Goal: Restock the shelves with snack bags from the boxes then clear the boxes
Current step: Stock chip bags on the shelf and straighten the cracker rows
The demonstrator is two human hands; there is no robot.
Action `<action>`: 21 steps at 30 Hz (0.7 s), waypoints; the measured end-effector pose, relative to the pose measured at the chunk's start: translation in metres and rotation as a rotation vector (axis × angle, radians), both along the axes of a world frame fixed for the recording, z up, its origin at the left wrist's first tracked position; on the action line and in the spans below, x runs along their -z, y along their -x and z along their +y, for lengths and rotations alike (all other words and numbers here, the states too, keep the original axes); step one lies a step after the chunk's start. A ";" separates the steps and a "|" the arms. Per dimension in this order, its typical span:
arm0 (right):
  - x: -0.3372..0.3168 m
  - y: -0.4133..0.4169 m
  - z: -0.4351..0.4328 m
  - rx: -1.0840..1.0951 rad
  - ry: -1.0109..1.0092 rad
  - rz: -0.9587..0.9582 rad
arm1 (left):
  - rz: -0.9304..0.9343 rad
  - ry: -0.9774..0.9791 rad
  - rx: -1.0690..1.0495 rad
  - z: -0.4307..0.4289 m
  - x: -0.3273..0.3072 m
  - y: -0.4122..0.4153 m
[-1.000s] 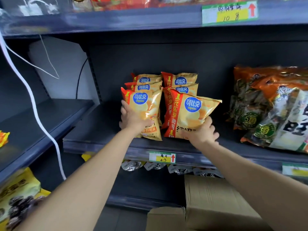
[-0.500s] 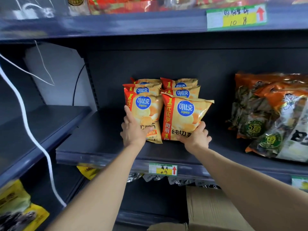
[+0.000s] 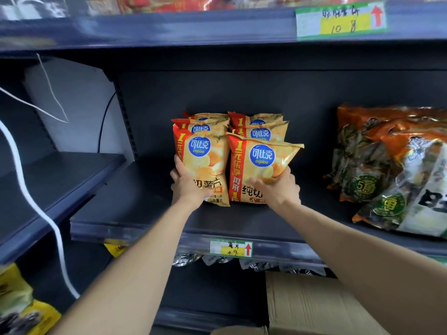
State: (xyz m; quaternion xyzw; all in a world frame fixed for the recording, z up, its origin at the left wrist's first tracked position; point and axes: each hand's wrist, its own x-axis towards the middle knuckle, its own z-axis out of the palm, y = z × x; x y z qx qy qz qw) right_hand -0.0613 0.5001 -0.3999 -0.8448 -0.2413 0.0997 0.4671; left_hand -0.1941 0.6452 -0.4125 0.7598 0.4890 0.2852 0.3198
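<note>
Your left fingers (image 3: 179, 165) are curled round the lower left corner of the front left chip bag (image 3: 205, 160), with the left hand (image 3: 187, 187) covering that corner. Your right fingers (image 3: 287, 174) run up the right side of the front right chip bag (image 3: 260, 168) with the thumb laid across its front, so the right hand (image 3: 278, 192) is clamped on its lower right corner. Both bags stand upright on the middle shelf (image 3: 135, 213), side edges touching, and the right bag's top corner flares out to the right. Just behind them stand more bags of the same kind (image 3: 264, 131), in two rows running towards the back panel.

You have bare shelf to the left of the bags as far as the upright, and a strip of bare shelf between them and the front lip with its price tag (image 3: 231, 248). To the right a gap of bare shelf separates them from the large orange snack bags (image 3: 387, 165), which lean near the front edge. The upper shelf (image 3: 169, 27) sits well above the bag tops. A white cable (image 3: 31, 201) hangs down at the far left, in front of a lower side shelf (image 3: 60, 180). A cardboard box (image 3: 314, 305) sits below your right forearm.
</note>
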 end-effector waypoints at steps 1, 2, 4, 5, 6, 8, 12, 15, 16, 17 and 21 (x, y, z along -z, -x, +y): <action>-0.003 -0.003 0.001 -0.015 0.029 0.008 | -0.009 -0.005 0.006 0.001 0.001 0.001; -0.006 -0.007 0.001 -0.027 0.052 0.016 | -0.014 -0.005 0.019 0.004 0.001 0.002; -0.009 -0.013 -0.001 -0.044 0.067 0.020 | -0.025 0.003 0.045 0.008 0.000 0.006; -0.008 -0.015 -0.002 -0.048 0.061 0.021 | -0.027 0.001 0.054 0.009 0.000 0.009; -0.008 -0.015 -0.004 -0.052 0.054 0.022 | -0.025 -0.005 0.057 0.010 -0.001 0.011; -0.006 -0.014 -0.007 -0.073 0.060 0.032 | -0.001 -0.006 0.061 0.009 -0.001 0.014; -0.007 -0.011 -0.012 -0.074 0.066 0.041 | 0.077 0.011 0.037 0.007 -0.001 0.022; -0.006 -0.009 -0.015 -0.044 0.043 0.009 | 0.099 0.044 0.026 0.001 -0.001 0.026; -0.006 -0.008 -0.017 -0.046 0.041 0.005 | 0.104 0.047 0.020 -0.002 0.000 0.027; -0.005 -0.008 -0.019 -0.049 0.039 0.002 | 0.105 0.046 0.009 -0.006 -0.001 0.028; -0.008 -0.007 -0.029 -0.042 0.028 -0.022 | 0.125 -0.048 -0.092 -0.029 -0.012 0.027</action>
